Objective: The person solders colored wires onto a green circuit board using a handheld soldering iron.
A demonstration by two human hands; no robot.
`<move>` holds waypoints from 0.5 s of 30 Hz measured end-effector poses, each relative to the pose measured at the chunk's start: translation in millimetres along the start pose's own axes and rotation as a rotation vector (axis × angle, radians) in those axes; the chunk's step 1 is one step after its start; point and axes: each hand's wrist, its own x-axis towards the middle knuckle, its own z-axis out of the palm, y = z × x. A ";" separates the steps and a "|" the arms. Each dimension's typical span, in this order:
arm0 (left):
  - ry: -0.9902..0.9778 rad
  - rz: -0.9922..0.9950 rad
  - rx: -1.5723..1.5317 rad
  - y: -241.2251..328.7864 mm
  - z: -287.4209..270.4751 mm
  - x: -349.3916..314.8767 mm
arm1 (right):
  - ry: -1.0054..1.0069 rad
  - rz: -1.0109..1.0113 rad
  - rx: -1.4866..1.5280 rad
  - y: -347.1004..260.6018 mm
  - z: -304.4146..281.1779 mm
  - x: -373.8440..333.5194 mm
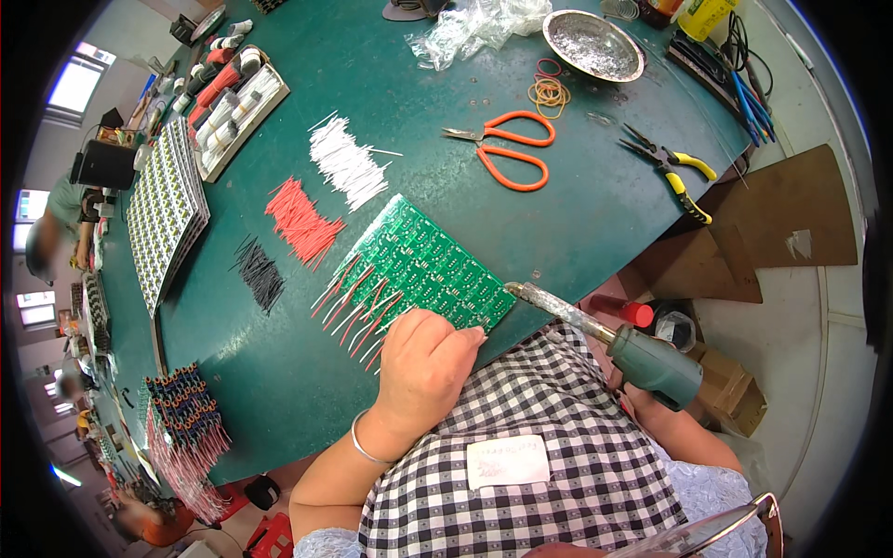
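A green circuit board [433,265] lies tilted near the table's front edge, with red and white wires [353,302] sticking out along its left side. My left hand [428,358] is closed over the board's near edge, its fingers pinched; what they hold is hidden. My right hand [642,400], mostly hidden behind the green handle, grips a soldering iron [651,363]. The iron's tip touches or hovers at the board's right corner; I cannot tell which. Beyond the board lie piles of white wires [349,163], red wires [302,221] and black wires [259,274].
Orange-handled scissors [512,149], rubber bands [549,95] and a metal bowl [593,45] lie farther back. Pliers [672,172] rest near the right edge. At left are stacked board panels [167,209], a box of wire bundles [244,121] and wired boards [186,418]. Other people sit far left.
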 end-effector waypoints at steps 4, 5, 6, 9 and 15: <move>-0.003 -0.002 0.003 0.1 -0.1 0.8 | 0.024 0.006 0.102 -13.3 3.7 7.3; -0.003 -0.002 0.003 0.3 -0.3 1.1 | 0.021 0.033 0.157 -15.1 4.3 8.0; -0.008 -0.013 0.005 0.7 -0.5 1.4 | 0.018 0.061 0.212 -15.9 4.6 8.6; -0.011 -0.042 -0.003 2.3 -2.0 1.0 | -0.021 -0.021 0.097 -4.9 3.3 9.9; 0.037 -0.075 -0.039 2.0 -6.0 0.2 | 0.021 0.171 0.366 -2.1 9.4 6.8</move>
